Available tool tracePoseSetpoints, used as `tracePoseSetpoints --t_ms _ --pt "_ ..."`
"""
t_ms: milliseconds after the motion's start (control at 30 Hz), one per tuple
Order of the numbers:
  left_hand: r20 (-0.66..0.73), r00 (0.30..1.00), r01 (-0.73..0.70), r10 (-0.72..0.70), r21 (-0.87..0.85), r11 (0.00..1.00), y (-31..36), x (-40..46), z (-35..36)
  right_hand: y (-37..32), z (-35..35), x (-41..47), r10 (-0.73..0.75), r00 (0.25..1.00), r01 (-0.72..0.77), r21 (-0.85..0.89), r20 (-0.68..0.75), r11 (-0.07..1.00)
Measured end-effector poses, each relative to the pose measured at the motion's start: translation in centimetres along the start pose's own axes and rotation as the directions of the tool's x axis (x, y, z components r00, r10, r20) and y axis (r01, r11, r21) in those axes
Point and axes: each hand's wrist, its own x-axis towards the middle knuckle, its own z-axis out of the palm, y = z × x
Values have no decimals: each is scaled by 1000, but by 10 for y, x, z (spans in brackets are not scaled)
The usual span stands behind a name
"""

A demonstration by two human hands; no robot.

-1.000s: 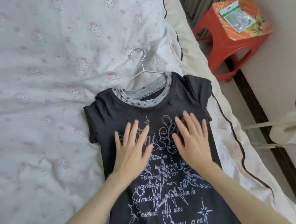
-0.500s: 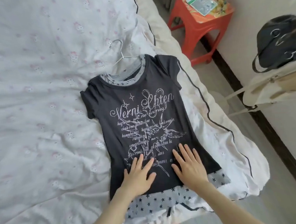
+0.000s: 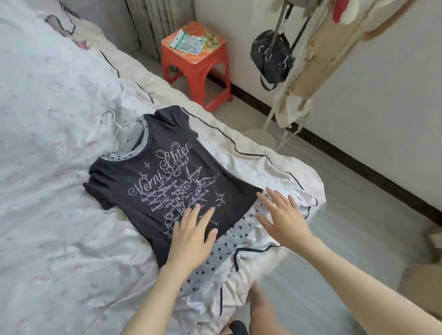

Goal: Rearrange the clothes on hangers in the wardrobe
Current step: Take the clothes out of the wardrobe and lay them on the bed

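A dark grey T-shirt [image 3: 142, 173] with pale script print and a star-patterned grey hem lies flat on the bed, front up. A thin metal hanger [image 3: 115, 125] sits inside its neckline, the hook pointing up the bed. My left hand [image 3: 191, 231] lies flat on the lower part of the shirt, fingers straight and spread. My right hand [image 3: 283, 215] is spread open at the shirt's lower right corner, by the edge of the bed; whether it touches the cloth cannot be told. Neither hand holds anything.
The white quilt with pink prints [image 3: 30, 154] covers the bed. An orange plastic stool [image 3: 195, 64] with a packet on it stands by the wall. A coat stand [image 3: 309, 64] with a black bag [image 3: 271, 56] and pale garments stands to the right. Cardboard lies on the floor at the lower right.
Both hands slid down the shirt from the chest to the hem. The right hand has moved off to the shirt's right corner. My view has pulled back and turned right.
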Motion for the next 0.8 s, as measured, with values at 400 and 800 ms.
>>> tracePoseSetpoints --t_ms 400,800 --pt "-79 750 -635 657 191 748 176 -20 1 86 -53 -223 590 706 -499 318 -390 807" --pt "71 215 -961 974 193 198 405 -150 126 168 -30 -513 923 183 -793 504 -338 342"
